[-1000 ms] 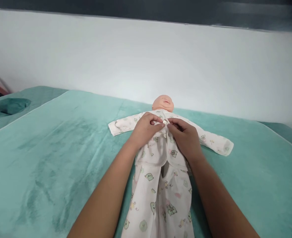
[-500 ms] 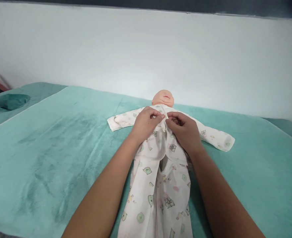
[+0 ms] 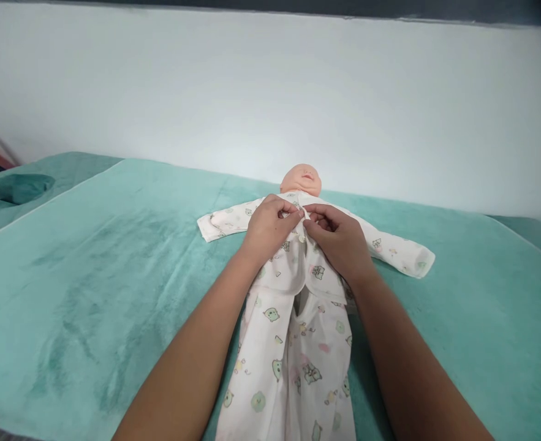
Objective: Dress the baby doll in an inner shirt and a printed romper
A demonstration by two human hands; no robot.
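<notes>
Green cloth [image 3: 127, 275] beneath a doll [image 3: 301, 179] in printed clothes [image 3: 272, 337].

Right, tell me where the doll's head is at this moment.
In the head camera's view, the doll's head is slightly right of centre, at the neck of the shirt, beyond the left hand and right hand.

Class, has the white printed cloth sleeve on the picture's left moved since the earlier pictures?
No. Against the creased green plush sheet, the white printed cloth sleeve keeps its place; both shift slightly up the picture together.
</notes>
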